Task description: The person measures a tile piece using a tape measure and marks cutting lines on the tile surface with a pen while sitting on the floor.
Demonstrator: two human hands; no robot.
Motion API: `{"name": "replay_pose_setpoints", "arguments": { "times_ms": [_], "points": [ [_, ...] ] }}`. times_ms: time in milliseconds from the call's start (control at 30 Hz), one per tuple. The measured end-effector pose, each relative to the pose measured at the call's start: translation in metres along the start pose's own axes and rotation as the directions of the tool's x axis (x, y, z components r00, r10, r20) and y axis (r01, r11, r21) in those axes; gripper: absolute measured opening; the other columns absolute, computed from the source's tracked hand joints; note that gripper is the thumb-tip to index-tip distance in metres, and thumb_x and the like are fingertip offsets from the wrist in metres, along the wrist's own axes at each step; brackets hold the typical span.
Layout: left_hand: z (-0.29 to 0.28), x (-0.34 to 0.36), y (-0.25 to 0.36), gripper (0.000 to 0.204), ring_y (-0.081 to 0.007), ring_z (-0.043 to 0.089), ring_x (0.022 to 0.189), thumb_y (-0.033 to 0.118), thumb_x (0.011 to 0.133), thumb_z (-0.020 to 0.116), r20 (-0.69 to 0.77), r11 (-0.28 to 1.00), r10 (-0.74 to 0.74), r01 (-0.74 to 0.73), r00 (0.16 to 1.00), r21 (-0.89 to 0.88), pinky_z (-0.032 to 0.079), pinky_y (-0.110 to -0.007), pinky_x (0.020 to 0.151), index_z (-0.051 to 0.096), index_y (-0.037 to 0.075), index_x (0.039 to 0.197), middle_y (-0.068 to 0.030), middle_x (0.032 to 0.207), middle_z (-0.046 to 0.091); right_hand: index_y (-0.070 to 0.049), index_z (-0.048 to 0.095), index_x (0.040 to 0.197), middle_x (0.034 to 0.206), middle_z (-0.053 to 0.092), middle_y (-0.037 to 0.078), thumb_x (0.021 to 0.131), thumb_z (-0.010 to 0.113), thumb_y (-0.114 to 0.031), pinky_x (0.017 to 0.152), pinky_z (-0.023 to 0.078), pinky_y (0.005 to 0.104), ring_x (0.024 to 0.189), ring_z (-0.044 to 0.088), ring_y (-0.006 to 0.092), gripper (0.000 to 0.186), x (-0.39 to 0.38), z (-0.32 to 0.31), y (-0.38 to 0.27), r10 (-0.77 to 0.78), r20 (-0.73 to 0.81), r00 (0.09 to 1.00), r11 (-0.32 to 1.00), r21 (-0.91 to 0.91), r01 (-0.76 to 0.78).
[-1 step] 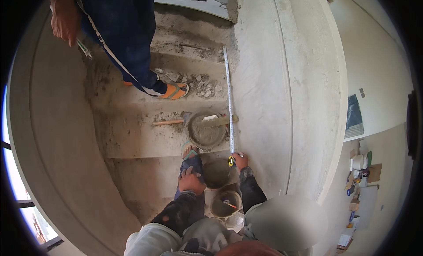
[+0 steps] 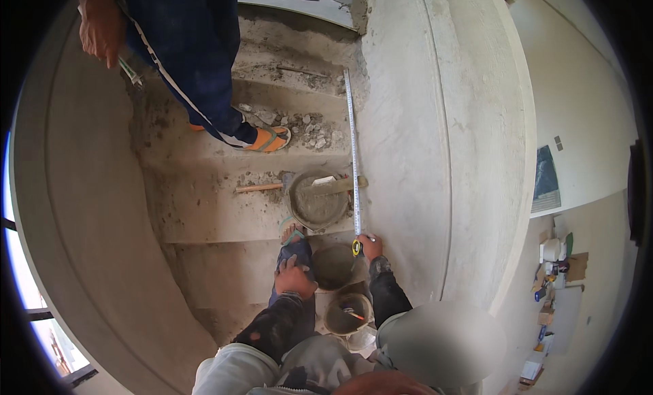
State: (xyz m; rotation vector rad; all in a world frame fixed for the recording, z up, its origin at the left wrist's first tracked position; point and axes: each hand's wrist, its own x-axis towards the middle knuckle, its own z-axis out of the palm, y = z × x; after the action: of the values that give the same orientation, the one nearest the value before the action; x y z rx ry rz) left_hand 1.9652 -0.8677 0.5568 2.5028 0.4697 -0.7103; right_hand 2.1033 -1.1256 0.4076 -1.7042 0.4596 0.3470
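Observation:
My right hand is closed on a yellow-and-black tape measure beside the right wall of the stairs. Its pale blade is pulled out and runs up across several steps along the foot of that wall. A small pale tip shows at my right fingers; I cannot make out what it is. My left hand lies on my bent knee, fingers spread, holding nothing. Just beyond the knee, a round tub of grey mortar stands on a step, with a long flat wooden piece across its rim.
A hammer lies left of the tub. Another bucket and a smaller one with a tool inside stand between my arms. Broken rubble covers a higher step. Another person's sandalled foot is there; their hand holds a brush-like tool.

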Motion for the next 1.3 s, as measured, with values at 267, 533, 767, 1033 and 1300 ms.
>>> {"name": "replay_pose_setpoints", "arguments": {
  "times_ms": [267, 533, 767, 1033, 1300],
  "points": [
    [-0.011, 0.004, -0.001, 0.054, -0.0286, 0.035, 0.141, 0.039, 0.066, 0.078, 0.024, 0.999, -0.021, 0.022, 0.999, -0.036, 0.032, -0.049, 0.113, 0.071, 0.023, 0.118, -0.0033, 0.154, 0.038, 0.003, 0.072, 0.083, 0.073, 0.068, 0.006, 0.075, 0.071, -0.015, 0.067, 0.048, 0.0305, 0.068, 0.061, 0.0141, 0.019, -0.007, 0.007, -0.009, -0.039, -0.029, 0.999, 0.997, -0.061, 0.037],
    [-0.008, 0.009, 0.000, 0.051, -0.0295, 0.034, 0.142, 0.036, 0.067, 0.076, 0.027, 0.998, -0.016, 0.017, 1.000, -0.053, 0.031, -0.049, 0.114, 0.072, 0.022, 0.116, -0.0047, 0.154, 0.038, 0.002, 0.072, 0.085, 0.077, 0.067, 0.004, 0.077, 0.072, -0.013, 0.071, 0.048, 0.0290, 0.074, 0.061, 0.0123, 0.017, -0.031, 0.003, -0.030, -0.065, 0.020, 0.998, 0.993, -0.098, 0.066],
    [-0.011, 0.011, -0.004, 0.051, -0.0306, 0.034, 0.143, 0.036, 0.067, 0.076, 0.028, 0.997, -0.018, 0.020, 0.999, -0.076, 0.031, -0.049, 0.114, 0.072, 0.022, 0.116, -0.0052, 0.154, 0.038, 0.003, 0.071, 0.086, 0.080, 0.068, 0.005, 0.080, 0.069, -0.009, 0.073, 0.049, 0.0288, 0.076, 0.062, 0.0126, 0.014, -0.047, -0.012, -0.048, -0.088, 0.053, 0.995, 0.996, 0.017, 0.087],
    [-0.008, 0.011, -0.002, 0.052, -0.0305, 0.034, 0.142, 0.036, 0.067, 0.076, 0.012, 0.998, -0.011, 0.012, 1.000, -0.059, 0.032, -0.049, 0.114, 0.072, 0.021, 0.117, -0.0057, 0.154, 0.038, 0.004, 0.071, 0.086, 0.080, 0.068, 0.006, 0.080, 0.069, -0.010, 0.073, 0.050, 0.0287, 0.077, 0.062, 0.0128, 0.015, -0.032, -0.020, -0.049, -0.161, 0.059, 0.985, 0.984, -0.073, 0.165],
    [-0.008, 0.009, -0.002, 0.051, -0.0302, 0.035, 0.142, 0.035, 0.067, 0.076, 0.037, 0.998, -0.019, 0.022, 0.999, -0.061, 0.032, -0.049, 0.114, 0.072, 0.021, 0.116, -0.0060, 0.154, 0.039, 0.003, 0.071, 0.086, 0.079, 0.068, 0.004, 0.080, 0.070, -0.011, 0.071, 0.049, 0.0276, 0.075, 0.061, 0.0116, 0.016, -0.026, -0.014, -0.050, -0.125, 0.049, 0.991, 0.992, 0.034, 0.123]
  ]
}}
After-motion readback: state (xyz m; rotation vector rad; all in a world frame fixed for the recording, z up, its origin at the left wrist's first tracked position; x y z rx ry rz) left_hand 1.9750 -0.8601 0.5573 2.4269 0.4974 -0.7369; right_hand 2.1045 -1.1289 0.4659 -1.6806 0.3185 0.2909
